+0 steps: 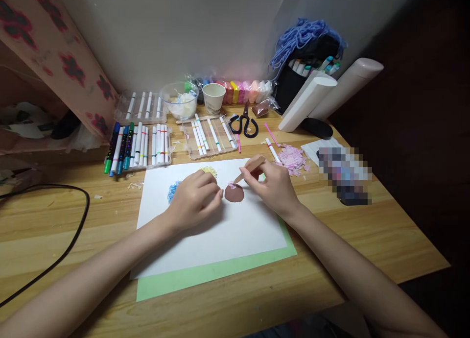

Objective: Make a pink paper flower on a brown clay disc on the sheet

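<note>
A flat brown clay disc (pixel 234 194) lies on the white paper (pixel 235 235), with a small clump of pink shreds (pixel 231 184) on its upper edge. Between the thumb and fingers of my right hand (pixel 273 183) is a wooden craft stick (pixel 250 168), its lower tip touching or just above the pink shreds. My left hand (pixel 198 198) rests over the paper left of the disc, fingers curled and thumb pressed to them; what they hold, if anything, is hidden. Partly covered by that hand are a blue shredded patch (pixel 172 192) and a yellow one (pixel 209 171).
Pink shreds (pixel 293 159) lie piled at the right beside a marker (pixel 272 150). Black-handled scissors (pixel 245 122), marker cases (pixel 209 137), a paper cup (pixel 214 98) and a clear bowl (pixel 179 101) stand behind. A black cable (pixel 79 235) curves at left.
</note>
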A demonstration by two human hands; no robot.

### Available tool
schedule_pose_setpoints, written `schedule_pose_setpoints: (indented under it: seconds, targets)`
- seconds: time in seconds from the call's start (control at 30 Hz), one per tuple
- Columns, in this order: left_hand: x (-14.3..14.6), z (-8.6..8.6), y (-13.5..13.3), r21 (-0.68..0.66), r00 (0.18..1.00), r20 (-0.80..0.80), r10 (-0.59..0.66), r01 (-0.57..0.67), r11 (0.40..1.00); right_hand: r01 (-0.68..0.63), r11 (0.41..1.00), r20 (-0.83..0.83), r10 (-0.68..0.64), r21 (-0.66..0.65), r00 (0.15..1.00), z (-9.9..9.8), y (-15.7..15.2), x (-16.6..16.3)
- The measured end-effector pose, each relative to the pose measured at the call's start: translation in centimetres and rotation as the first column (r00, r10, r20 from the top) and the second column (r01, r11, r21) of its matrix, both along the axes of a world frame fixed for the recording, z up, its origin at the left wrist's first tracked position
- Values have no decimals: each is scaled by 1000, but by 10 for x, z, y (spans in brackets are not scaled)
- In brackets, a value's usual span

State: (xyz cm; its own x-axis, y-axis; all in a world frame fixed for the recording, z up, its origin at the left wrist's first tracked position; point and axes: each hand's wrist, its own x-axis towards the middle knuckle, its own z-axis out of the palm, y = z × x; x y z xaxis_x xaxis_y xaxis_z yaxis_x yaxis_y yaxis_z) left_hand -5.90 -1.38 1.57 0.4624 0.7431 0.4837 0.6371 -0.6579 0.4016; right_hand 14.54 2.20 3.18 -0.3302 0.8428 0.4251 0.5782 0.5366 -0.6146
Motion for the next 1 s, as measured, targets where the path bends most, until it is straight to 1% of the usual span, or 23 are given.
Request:
schedule_pose_setpoints:
  seconds: [0.1,0.2,0.3,0.4,0.53,0.67,0.83,1.0]
  targets:
    - [2,-6,-5,77,998,-13,-59,60,995,-15,993,9,17,-121,1000,0,1,-3]
    - [3,-9,-7,114,995,-33,-98,101,988,-93,961,38,106,-262,994,5,2,0]
    - [3,-10,-7,136,992,-48,-117,122,983,-170,927,50,198,-335,979,11,4,8]
    - [4,-10,-7,150,991,-50,-122,128,980,-210,918,9,226,-337,974,11,4,17]
    - [4,-10,-6,147,990,-65,-126,134,980,-206,939,-51,200,-274,978,3,2,24]
    - [5,-10,-6,146,989,-65,-129,138,980,-221,948,-27,221,-231,975,-3,0,22]
    - [5,-10,-6,137,988,-68,-138,146,980,-229,945,-15,232,-233,973,-4,1,20]
    - [5,-10,-6,144,987,-76,-141,151,978,-204,940,-33,203,-272,979,-6,1,21]
